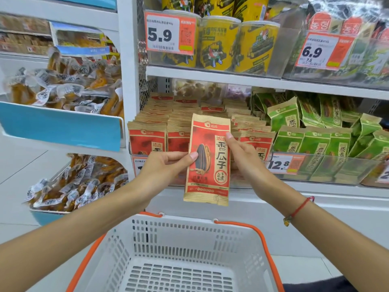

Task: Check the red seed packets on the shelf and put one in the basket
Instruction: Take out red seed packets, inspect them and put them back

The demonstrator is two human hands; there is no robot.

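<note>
Two hands, left hand [168, 163] and right hand [242, 154], pinch one red-and-tan paper seed packet [207, 159] upright before the shelf stock, above the white slotted plastic basket [117, 249]. Inspection step; next, presumably, lowering into it.

Red seed packet [207, 159]: upright, front facing me, held in front of the shelf [231, 77] and above the basket [179, 256]. My left hand [166, 165] pinches its left edge, thumb on the seed picture. My right hand [245, 159] grips its right edge. Shelf stock behind: rows of matching red packets [147, 138]; green packets [315, 142] just beside them, to the right. Basket: white, orange handles, nothing inside.
</note>
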